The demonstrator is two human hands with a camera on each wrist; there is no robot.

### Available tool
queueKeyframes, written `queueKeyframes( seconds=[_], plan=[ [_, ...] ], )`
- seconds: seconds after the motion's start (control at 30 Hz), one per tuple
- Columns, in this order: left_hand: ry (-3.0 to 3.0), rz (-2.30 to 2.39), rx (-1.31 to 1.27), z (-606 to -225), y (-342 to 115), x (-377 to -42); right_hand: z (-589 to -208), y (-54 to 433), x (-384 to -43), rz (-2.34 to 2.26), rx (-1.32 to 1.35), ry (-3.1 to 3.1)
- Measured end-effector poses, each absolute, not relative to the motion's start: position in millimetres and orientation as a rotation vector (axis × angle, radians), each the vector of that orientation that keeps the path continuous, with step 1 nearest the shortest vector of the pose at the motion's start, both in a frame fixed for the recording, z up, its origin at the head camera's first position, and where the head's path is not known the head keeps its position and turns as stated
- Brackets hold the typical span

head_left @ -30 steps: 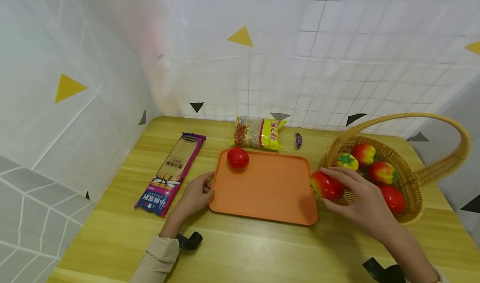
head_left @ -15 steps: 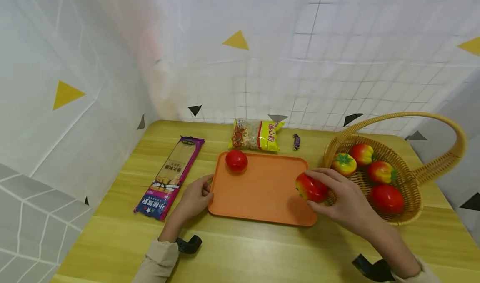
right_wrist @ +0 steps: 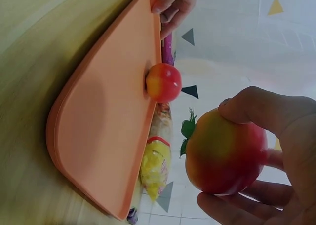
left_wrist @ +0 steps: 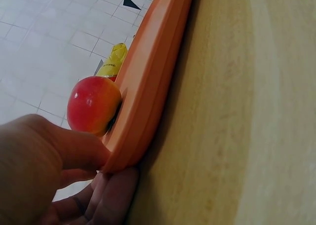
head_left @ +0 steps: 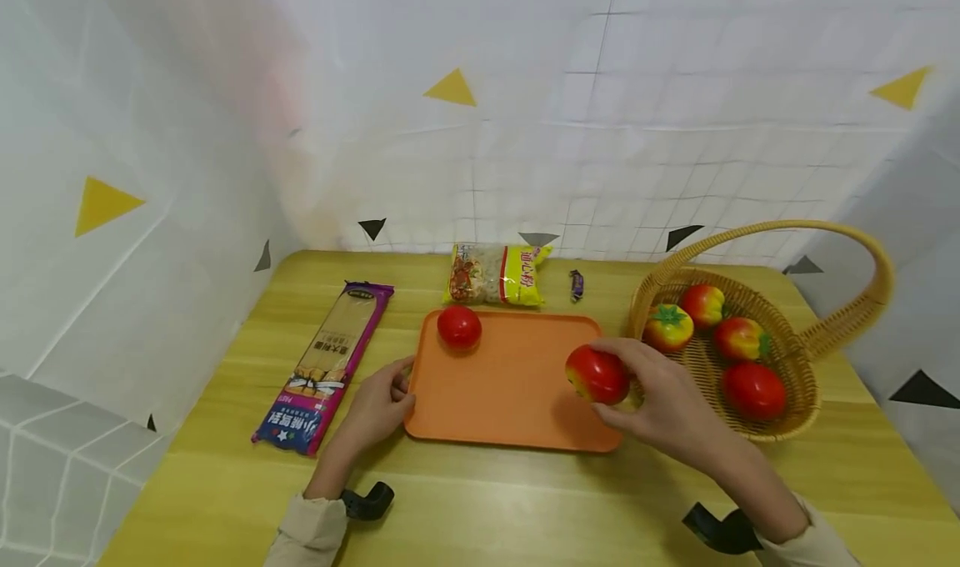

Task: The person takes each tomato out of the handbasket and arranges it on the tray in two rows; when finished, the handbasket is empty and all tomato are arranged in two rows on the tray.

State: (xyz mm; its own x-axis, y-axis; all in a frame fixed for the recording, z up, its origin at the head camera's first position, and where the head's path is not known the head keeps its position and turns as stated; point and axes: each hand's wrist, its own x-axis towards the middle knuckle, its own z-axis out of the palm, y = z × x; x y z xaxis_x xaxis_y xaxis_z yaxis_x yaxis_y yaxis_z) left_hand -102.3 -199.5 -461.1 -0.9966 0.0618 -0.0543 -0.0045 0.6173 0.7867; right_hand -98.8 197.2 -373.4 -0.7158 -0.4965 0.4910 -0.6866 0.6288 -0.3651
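Observation:
My right hand (head_left: 671, 404) grips a red-and-yellow tomato (head_left: 597, 374) above the right part of an orange tray (head_left: 510, 383). In the right wrist view, the held tomato (right_wrist: 224, 151) shows a green leafy top, with thumb and fingers curled round it. At the tray's left edge, my left hand (head_left: 375, 408) pinches the rim; the left wrist view has its thumb above and fingers beneath the tray edge (left_wrist: 143, 96). Another tomato (head_left: 459, 328) lies in the tray's far left corner. A wicker basket (head_left: 806, 375) on the right contains several more tomatoes (head_left: 753, 390).
Left of the tray lies a long purple pack of pasta (head_left: 322, 367). Behind it are a yellow-ended bag of macaroni (head_left: 498, 275) and a small purple wrapped sweet (head_left: 576, 285). The basket's tall handle (head_left: 847, 325) arches up on the right. A white sheet hangs behind the table.
My right hand has carried the tomato leftward from the basket's edge to above the tray. My left hand keeps its hold on the tray rim. The head view has shifted slightly.

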Motion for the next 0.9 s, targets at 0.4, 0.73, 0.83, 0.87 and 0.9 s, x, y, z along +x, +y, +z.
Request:
queueKeyframes(
  seconds=[0.4, 0.73, 0.83, 0.87, 0.9],
  plan=[
    [2.758, 1.343, 0.058, -464, -202, -103, -377, 189, -98, 0.803, 0.975, -2.528],
    [2.762, 1.363, 0.077, -463, -202, -105, -377, 178, -97, 0.838, 1.030, -2.512],
    [2.765, 1.370, 0.089, -464, -202, -104, -378, 174, -95, 0.834, 1.022, -2.531],
    [2.766, 1.366, 0.090, -465, -202, -103, -379, 173, -95, 0.833, 1.019, -2.543],
    [2.765, 1.362, 0.089, -466, -202, -102, -380, 172, -93, 0.832, 1.017, -2.556]
  ],
)
